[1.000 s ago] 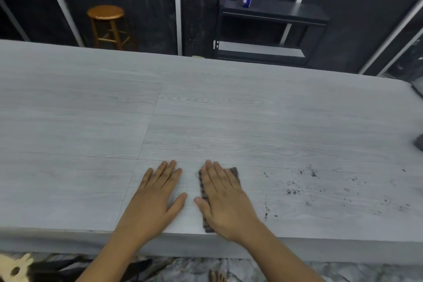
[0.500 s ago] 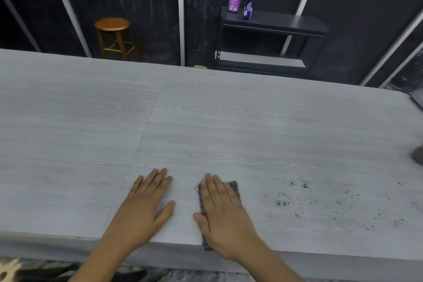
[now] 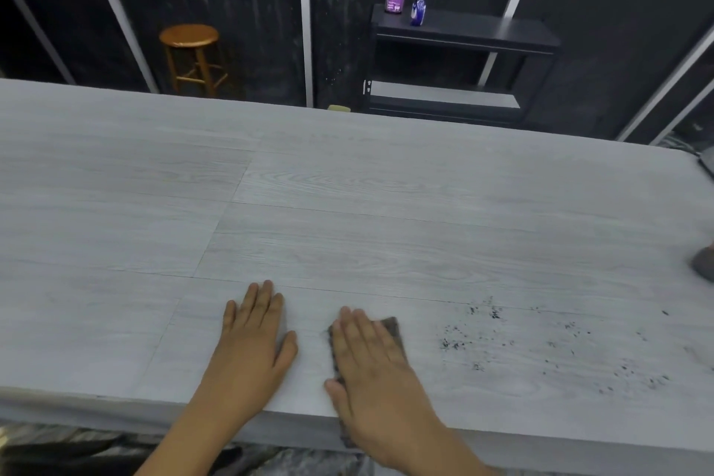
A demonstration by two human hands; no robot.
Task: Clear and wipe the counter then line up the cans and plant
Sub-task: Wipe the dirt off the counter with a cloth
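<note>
At the left our counter (image 3: pixel 116 185) is bare grey board with plenty of free room. Our left hand (image 3: pixel 251 344) lies flat and open on it near the front edge, fingers together, gripping nothing, just bracing us. Just beside it, our right hand (image 3: pixel 371 367) is spread flat too, pressing down the dark cloth (image 3: pixel 392 327), whose near end hangs over the counter's lip. To the right of the cloth lies a scatter of dark crumbs (image 3: pixel 456 342), thinning out toward the far right.

We judge the wiping is in hand: keep the palm firm and sweep rightward through the specks, gathering them rather than flicking them off the front edge, which is close. At the right border something grey (image 3: pixel 705 263) sits on the counter; it may be a can or pot, we cannot tell. No cans or plant show clearly.
</note>
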